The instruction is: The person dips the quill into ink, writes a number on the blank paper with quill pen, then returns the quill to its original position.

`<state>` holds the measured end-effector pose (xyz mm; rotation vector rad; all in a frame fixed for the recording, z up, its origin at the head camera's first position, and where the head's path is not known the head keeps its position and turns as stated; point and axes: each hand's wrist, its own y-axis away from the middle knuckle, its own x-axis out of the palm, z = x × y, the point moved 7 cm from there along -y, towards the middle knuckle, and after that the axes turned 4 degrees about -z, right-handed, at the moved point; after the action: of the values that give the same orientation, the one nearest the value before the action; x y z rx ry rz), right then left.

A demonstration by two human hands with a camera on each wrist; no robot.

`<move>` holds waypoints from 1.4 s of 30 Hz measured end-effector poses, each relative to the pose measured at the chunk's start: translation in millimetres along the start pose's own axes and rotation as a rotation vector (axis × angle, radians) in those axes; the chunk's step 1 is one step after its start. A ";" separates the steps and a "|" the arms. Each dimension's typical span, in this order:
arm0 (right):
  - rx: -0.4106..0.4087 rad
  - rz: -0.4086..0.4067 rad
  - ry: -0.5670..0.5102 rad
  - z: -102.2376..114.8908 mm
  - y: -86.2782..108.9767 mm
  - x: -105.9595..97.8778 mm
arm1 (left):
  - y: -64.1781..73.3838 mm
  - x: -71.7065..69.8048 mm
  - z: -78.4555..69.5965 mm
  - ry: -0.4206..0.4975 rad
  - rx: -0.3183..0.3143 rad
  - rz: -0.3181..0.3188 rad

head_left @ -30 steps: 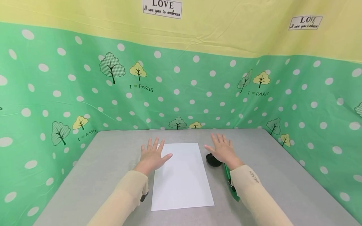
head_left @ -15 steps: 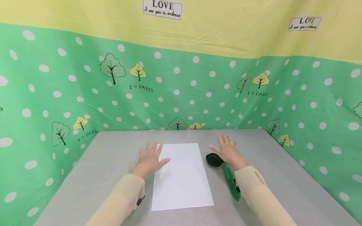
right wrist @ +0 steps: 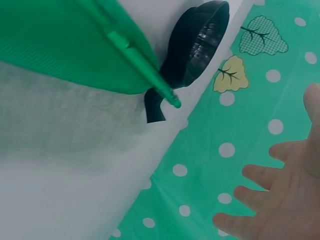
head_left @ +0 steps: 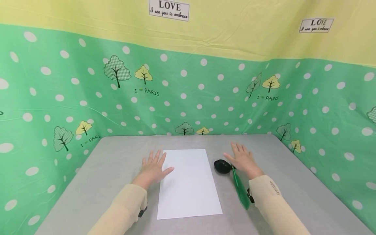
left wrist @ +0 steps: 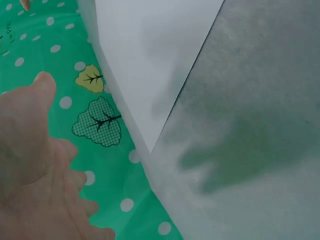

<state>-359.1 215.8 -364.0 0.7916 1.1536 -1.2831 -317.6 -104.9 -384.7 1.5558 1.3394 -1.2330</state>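
A blank white sheet of paper point(head_left: 189, 186) lies on the grey table, its corner showing in the left wrist view. My left hand point(head_left: 152, 171) hovers over the paper's left edge, fingers spread and straight, holding nothing; its shadow falls on the table. To the right of the paper lies a black rounded object point(head_left: 222, 166), which looks like a hollow cup in the right wrist view. A green leaf-shaped piece with a thin green stem point(head_left: 241, 191) adjoins it. My right hand point(head_left: 244, 161) is raised just right of these, its fingers extended and nothing in them.
The grey table point(head_left: 117, 153) is walled by a green dotted cloth point(head_left: 182, 85) with printed trees at the back and both sides. A black band point(head_left: 142, 211) shows at the left sleeve, and another black strap point(head_left: 250, 195) at the right.
Both hands have drawn apart and slightly back: the left moved leftward, the right moved rightward. More of the black object and the green leaf-shaped piece is uncovered. The paper stays put.
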 end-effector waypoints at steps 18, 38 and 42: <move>0.035 0.008 -0.051 -19.9 13.0 11.9 | 8.8 20.8 8.4 0.062 -0.002 0.027; 0.119 0.055 -0.074 -32.0 24.7 27.0 | 19.6 46.1 10.7 0.087 0.005 0.077; 0.116 0.064 -0.074 -33.5 26.8 30.6 | 21.1 49.6 10.3 0.089 0.000 0.082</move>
<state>-342.6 242.3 -406.4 0.8526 0.9942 -1.3241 -299.1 -104.8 -436.4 1.6654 1.3180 -1.1256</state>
